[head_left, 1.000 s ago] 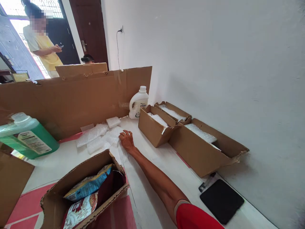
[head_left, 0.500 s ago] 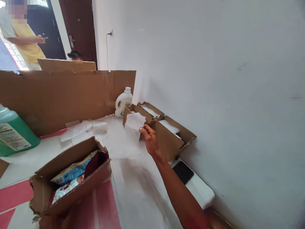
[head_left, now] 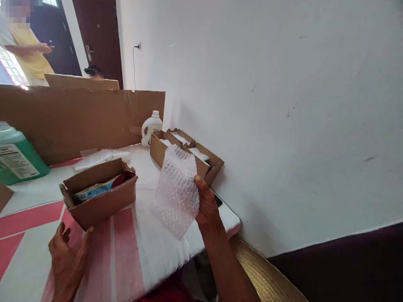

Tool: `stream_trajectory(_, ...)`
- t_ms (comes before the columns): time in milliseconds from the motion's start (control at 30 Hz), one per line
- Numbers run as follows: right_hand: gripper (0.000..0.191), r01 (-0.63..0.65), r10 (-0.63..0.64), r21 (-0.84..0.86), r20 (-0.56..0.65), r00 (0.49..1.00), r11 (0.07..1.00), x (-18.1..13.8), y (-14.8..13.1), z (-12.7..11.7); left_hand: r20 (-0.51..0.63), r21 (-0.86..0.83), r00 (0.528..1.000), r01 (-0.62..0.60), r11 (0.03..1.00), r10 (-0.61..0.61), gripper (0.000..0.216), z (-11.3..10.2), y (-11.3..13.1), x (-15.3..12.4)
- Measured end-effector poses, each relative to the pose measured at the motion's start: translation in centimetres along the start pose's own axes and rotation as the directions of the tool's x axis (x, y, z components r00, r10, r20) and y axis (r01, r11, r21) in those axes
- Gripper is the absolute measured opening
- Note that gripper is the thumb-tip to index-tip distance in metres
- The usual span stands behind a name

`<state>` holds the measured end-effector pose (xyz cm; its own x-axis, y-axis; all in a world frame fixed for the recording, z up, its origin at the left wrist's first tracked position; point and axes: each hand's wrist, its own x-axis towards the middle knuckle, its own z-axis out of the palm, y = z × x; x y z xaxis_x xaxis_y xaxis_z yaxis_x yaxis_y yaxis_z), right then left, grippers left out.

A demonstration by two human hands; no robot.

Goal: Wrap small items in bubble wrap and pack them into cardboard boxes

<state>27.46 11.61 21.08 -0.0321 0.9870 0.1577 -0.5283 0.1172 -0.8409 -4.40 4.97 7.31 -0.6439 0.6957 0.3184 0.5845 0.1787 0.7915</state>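
My right hand (head_left: 206, 205) is closed on a sheet of clear bubble wrap (head_left: 176, 191), held up above the table's near edge. My left hand (head_left: 66, 256) rests on the pink-and-white table cover (head_left: 126, 251) with fingers apart, its thumb by the near corner of an open cardboard box (head_left: 100, 201). That box holds snack packets (head_left: 94, 191).
Three open cardboard boxes (head_left: 176, 149) lined with bubble wrap stand along the white wall. A white jug (head_left: 151, 128) is behind them, a green bottle (head_left: 17, 155) at far left. More bubble wrap (head_left: 100, 156) lies before a cardboard screen (head_left: 78, 117). A person in yellow (head_left: 28, 50) stands beyond.
My right hand picked a bubble wrap sheet off the pile at the back and carried it toward me. My left hand has come into view by the snack box.
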Motion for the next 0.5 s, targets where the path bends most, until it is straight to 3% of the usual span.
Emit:
stream_trajectory(100, 0.046, -0.1, 0.099, 0.007, 0.074, 0.992, 0.995, -1.7, 2.6, 0.8, -0.002, -0.115, 0.998, -0.055, 0.992, 0.055, 0.076, -2.1, 3.1, -3.5)
stream_trajectory(200, 0.044, -0.201, 0.192, 0.026, 0.192, 0.962, 0.979, -2.4, 5.5, 1.7, 0.216, -0.317, 0.938, -0.195, 0.928, 0.271, 0.065, -3.0, 6.5, -5.6)
stream_trajectory(267, 0.043, -0.244, 0.229, 0.025, 0.263, 0.937, 0.969, -2.6, 6.9, 2.2, 0.26, -0.384, 0.909, -0.213, 0.899, 0.326, 0.06, -3.0, 7.9, -6.0)
stream_trajectory(400, 0.046, -0.205, 0.206, -0.037, 0.313, 0.927, 0.978, -2.7, 7.9, 2.6, 0.135, -0.308, 0.955, -0.214, 0.927, 0.265, 0.029, -2.8, 8.0, -5.4)
stream_trajectory(500, 0.044, -0.138, 0.159, -0.091, 0.307, 0.938, 0.986, -2.8, 8.1, 2.5, 0.067, -0.272, 0.945, -0.292, 0.917, 0.32, 0.022, -2.9, 7.6, -5.0)
